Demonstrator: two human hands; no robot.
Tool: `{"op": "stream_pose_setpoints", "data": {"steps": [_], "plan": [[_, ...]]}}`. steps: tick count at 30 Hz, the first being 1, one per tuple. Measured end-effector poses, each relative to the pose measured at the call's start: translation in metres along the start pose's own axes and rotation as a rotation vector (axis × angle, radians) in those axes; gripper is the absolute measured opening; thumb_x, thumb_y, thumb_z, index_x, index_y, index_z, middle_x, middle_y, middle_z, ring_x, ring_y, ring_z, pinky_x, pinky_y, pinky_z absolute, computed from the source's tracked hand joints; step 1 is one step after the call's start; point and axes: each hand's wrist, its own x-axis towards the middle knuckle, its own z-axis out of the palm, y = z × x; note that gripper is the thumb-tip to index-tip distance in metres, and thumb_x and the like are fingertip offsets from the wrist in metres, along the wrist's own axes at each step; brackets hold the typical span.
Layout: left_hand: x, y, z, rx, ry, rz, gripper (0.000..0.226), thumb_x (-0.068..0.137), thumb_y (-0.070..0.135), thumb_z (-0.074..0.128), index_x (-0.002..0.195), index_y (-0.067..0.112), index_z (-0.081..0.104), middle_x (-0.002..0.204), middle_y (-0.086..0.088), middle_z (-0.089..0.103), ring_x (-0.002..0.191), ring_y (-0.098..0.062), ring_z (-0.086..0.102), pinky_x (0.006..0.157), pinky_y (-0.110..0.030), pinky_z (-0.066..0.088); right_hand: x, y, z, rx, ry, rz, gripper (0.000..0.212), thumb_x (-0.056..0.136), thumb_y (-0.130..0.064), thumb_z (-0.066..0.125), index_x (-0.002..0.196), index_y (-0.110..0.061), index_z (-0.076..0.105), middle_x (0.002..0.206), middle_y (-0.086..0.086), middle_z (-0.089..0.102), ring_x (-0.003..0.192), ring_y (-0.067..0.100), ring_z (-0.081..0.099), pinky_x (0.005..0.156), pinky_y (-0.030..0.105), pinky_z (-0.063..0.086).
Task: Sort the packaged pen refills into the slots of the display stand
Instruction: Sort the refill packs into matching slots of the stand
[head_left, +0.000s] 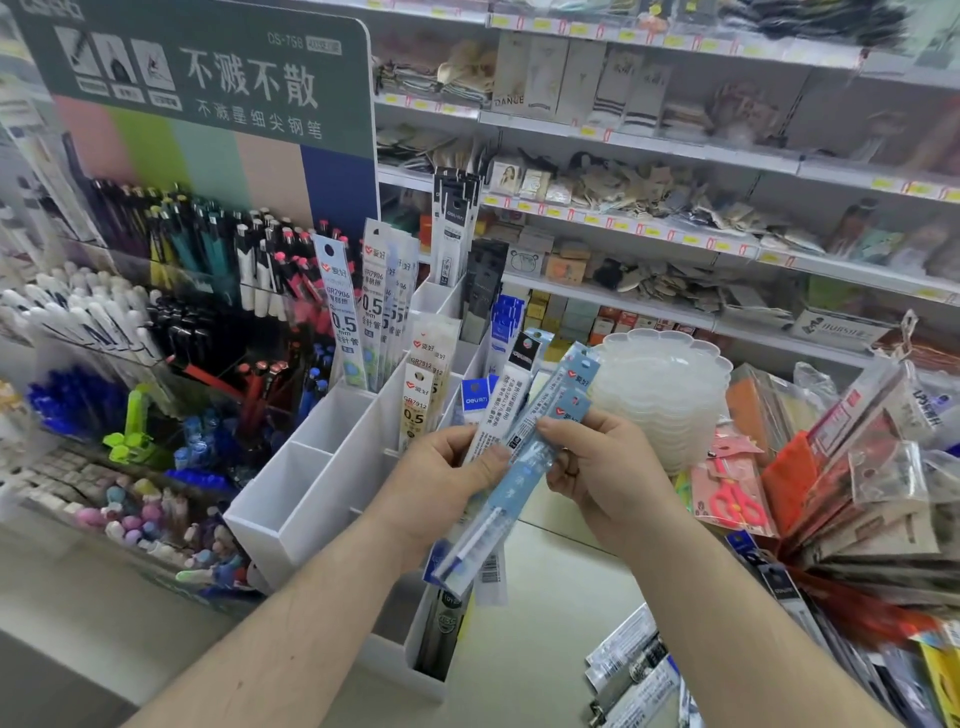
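Left hand: the left hand grips a fanned bundle of packaged pen refills from below, fingers curled round the packets.
Right hand: the right hand pinches the top blue refill packet of that bundle between thumb and fingers, apparently picking it out.
Where the refills are: the bundle is held in the air just in front of the white display stand, over its right side, touching no slot.
Already sorted: GR7906 packets stand upright in a rear slot; GR7912 packets fill a slot nearer the hands; black-and-white Deli packets stand in the far slot; one dark packet sits in the nearest slot.
Still open: the two front-left slots look bare.
Left to do: several packets remain in hand, and more loose packets lie on the counter at lower right.
Judgement: roughly midway; the blue packet looks next to be placed, though which slot suits it I cannot tell.
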Motion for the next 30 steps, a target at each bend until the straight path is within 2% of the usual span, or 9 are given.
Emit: {"op": "stream_pose_setpoints", "data": {"steps": [5,7,9,11,15,17,20,24,30], "plan": [[0.002,-0.003,-0.001,0.129,0.061,0.076,0.028,0.093,0.009,0.067,0.090,0.035,0.079,0.098,0.004,0.078,0.090,-0.012,0.074,0.071,-0.025,0.059,0.001,0.000,0.004,-0.101,0.192,-0.003,0.004,0.086,0.003,0.064,0.086,-0.001,0.065,0.059,0.008,0.062,0.036,0.010,0.047,0.038,0.020,0.038],[0.000,-0.003,0.001,0.218,0.017,0.075,0.032,0.097,0.015,0.064,0.089,0.043,0.079,0.097,0.010,0.078,0.088,-0.008,0.073,0.070,-0.022,0.058,0.002,0.002,0.008,-0.100,0.233,0.005,0.005,0.086,0.005,0.062,0.087,0.001,0.065,0.061,0.011,0.062,0.036,0.010,0.048,0.037,0.020,0.038],[-0.002,-0.003,0.003,0.274,-0.032,0.058,0.028,0.096,0.026,0.064,0.089,0.050,0.077,0.097,0.012,0.077,0.090,-0.010,0.073,0.075,-0.030,0.061,0.002,0.002,0.012,-0.056,0.250,0.038,0.007,0.087,0.005,0.059,0.087,-0.001,0.063,0.063,0.012,0.062,0.036,0.010,0.047,0.037,0.020,0.038],[-0.003,-0.002,0.003,0.302,-0.067,0.059,0.013,0.086,0.041,0.071,0.092,0.052,0.075,0.099,0.014,0.077,0.092,-0.010,0.073,0.078,-0.030,0.060,0.003,0.003,0.015,-0.001,0.254,0.079,0.009,0.087,0.004,0.058,0.088,-0.005,0.062,0.064,0.011,0.063,0.036,0.010,0.046,0.037,0.019,0.038],[-0.002,-0.005,-0.001,0.403,-0.163,0.056,0.040,0.063,0.044,0.082,0.103,0.041,0.075,0.098,0.012,0.076,0.089,-0.008,0.072,0.075,-0.023,0.058,0.005,0.006,0.016,0.097,0.237,0.158,0.008,0.090,-0.001,0.059,0.093,-0.008,0.062,0.060,0.003,0.066,0.037,0.008,0.043,0.036,0.018,0.038],[-0.001,-0.007,-0.002,0.398,-0.135,0.035,0.040,0.061,0.039,0.081,0.101,0.040,0.076,0.096,0.011,0.076,0.087,-0.010,0.073,0.077,-0.030,0.060,0.004,0.007,0.016,0.172,0.197,0.175,0.002,0.093,-0.006,0.061,0.092,-0.008,0.060,0.053,0.001,0.063,0.036,0.006,0.044,0.035,0.017,0.038],[0.001,-0.005,-0.005,0.192,-0.114,-0.026,0.038,0.061,0.030,0.083,0.097,0.039,0.078,0.096,-0.002,0.078,0.082,-0.020,0.074,0.078,-0.041,0.061,0.000,0.003,0.016,0.324,0.054,0.183,0.021,0.091,-0.025,0.068,0.098,-0.005,0.067,0.062,0.004,0.066,0.039,0.006,0.049,0.038,0.017,0.043],[0.001,0.001,-0.009,-0.088,-0.182,-0.073,0.038,0.069,0.008,0.076,0.098,0.032,0.080,0.089,-0.007,0.076,0.070,-0.017,0.072,0.062,-0.028,0.059,-0.002,-0.008,0.011,0.514,-0.146,0.225,0.033,0.076,-0.035,0.069,0.079,-0.004,0.079,0.092,0.020,0.059,0.046,0.012,0.050,0.043,0.019,0.048],[-0.002,0.003,-0.011,-0.166,-0.215,-0.093,0.041,0.069,0.003,0.075,0.104,0.025,0.078,0.095,-0.008,0.075,0.070,-0.018,0.071,0.061,-0.026,0.057,-0.004,-0.010,0.008,0.277,-0.242,0.118,0.028,0.083,-0.033,0.064,0.089,-0.010,0.079,0.085,0.014,0.070,0.043,0.006,0.054,0.041,0.017,0.048]]}}
